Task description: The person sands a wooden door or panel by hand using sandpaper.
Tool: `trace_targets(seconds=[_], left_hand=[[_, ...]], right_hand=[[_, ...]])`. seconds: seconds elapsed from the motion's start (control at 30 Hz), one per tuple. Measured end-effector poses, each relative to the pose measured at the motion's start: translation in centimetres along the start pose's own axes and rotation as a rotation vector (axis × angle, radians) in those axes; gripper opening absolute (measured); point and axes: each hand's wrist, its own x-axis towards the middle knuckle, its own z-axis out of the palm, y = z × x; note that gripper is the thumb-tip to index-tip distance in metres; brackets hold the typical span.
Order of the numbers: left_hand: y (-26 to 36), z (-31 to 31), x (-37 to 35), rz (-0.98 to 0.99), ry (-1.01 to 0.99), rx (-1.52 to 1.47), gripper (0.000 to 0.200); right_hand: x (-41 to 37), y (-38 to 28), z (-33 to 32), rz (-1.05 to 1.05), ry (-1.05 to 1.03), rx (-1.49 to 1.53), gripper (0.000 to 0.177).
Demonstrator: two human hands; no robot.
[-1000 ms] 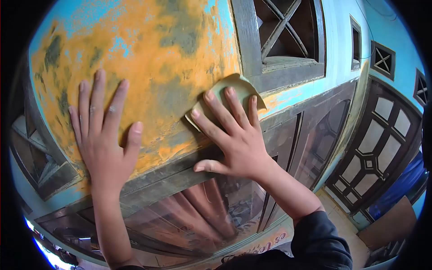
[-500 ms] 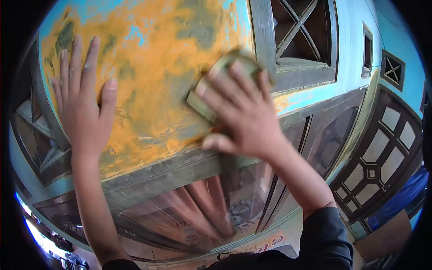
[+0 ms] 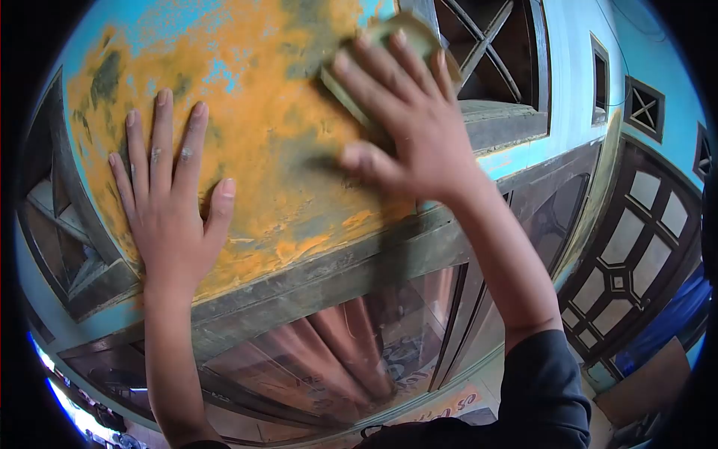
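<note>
Spread fingers of my left hand lie flat on the wall panel, whose surface is patched orange, grey and blue. Under my right hand is a flat greenish pad, pressed to the panel near its upper right, beside the window frame. The fingers of that hand stretch over the pad, and its thumb is apart, slightly blurred. Much of the pad is hidden beneath the palm and fingers.
A wooden window frame with crossed bars borders the panel on the right, and another frame on the left. Below runs a wooden ledge over glass with a reddish curtain. A dark door stands far right.
My right hand and the pad have moved up the panel. My left hand now lies further right and slightly lower on it. The view has shifted a little.
</note>
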Motion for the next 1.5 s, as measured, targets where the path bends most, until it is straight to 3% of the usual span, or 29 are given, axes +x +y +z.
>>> trace_targets(seconds=[0.03, 0.13, 0.17, 0.37, 0.4, 0.5, 0.6, 0.63, 0.7, 0.8, 0.83, 0.97, 1.1, 1.17, 1.3, 1.5], left_hand=[[0.2, 0.0, 0.1, -0.002, 0.001, 0.0, 0.067], [0.7, 0.0, 0.4, -0.001, 0.005, -0.009, 0.067], [0.8, 0.0, 0.5, -0.002, 0.01, -0.014, 0.067], [0.8, 0.1, 0.6, 0.0, 0.022, -0.014, 0.065], [1.0, 0.1, 0.7, -0.005, 0.027, -0.017, 0.065], [1.9, 0.0, 1.0, 0.004, 0.023, -0.037, 0.065], [3.2, -0.1, 1.0, 0.009, 0.017, -0.059, 0.065], [3.4, -0.1, 0.8, 0.014, 0.01, -0.063, 0.065], [3.6, 0.0, 0.5, 0.024, -0.002, -0.073, 0.064], [3.6, -0.1, -0.4, 0.037, -0.031, -0.087, 0.064], [3.7, -0.1, -0.8, 0.037, -0.042, -0.085, 0.064], [4.3, 0.0, -2.5, 0.03, -0.087, -0.093, 0.065], [5.3, 0.4, -4.3, 0.034, -0.108, -0.123, 0.066], [5.7, 0.4, -4.6, 0.033, -0.117, -0.133, 0.066], [6.8, 0.5, -5.7, 0.031, -0.125, -0.176, 0.066], [7.2, 0.5, -7.1, 0.037, -0.166, -0.225, 0.066]], right_hand=[[1.1, 0.7, 0.2, 0.007, 0.073, -0.032, 0.087], [2.6, 0.1, -0.6, 0.037, 0.003, -0.167, 0.081], [1.7, -0.2, 0.9, 0.055, 0.171, -0.001, 0.087], [-7.8, -5.5, 0.8, -0.107, -0.319, -0.032, 0.09], [-7.5, -4.5, 1.2, -0.158, -0.288, -0.091, 0.086], [-2.8, -2.1, -0.3, -0.05, -0.124, -0.033, 0.08], [2.9, 1.2, 0.6, -0.064, 0.163, -0.072, 0.08], [4.6, 1.3, -0.8, -0.002, 0.006, -0.215, 0.081], [5.6, 1.3, -0.8, 0.078, 0.024, -0.088, 0.079], [3.0, -0.5, -0.9, 0.083, 0.01, -0.073, 0.077], [1.1, -0.4, 1.2, 0.064, 0.18, -0.007, 0.084], [-8.8, -6.2, 0.9, 0.195, -0.159, 0.068, 0.086], [-17.9, -11.0, 2.4, 0.281, -0.329, 0.097, 0.08], [-19.0, -9.8, 2.5, 0.286, -0.306, 0.03, 0.073], [-16.0, -8.3, 1.2, 0.401, -0.23, 0.095, 0.076], [-16.2, -8.0, 0.7, 0.348, -0.283, 0.057, 0.08]])
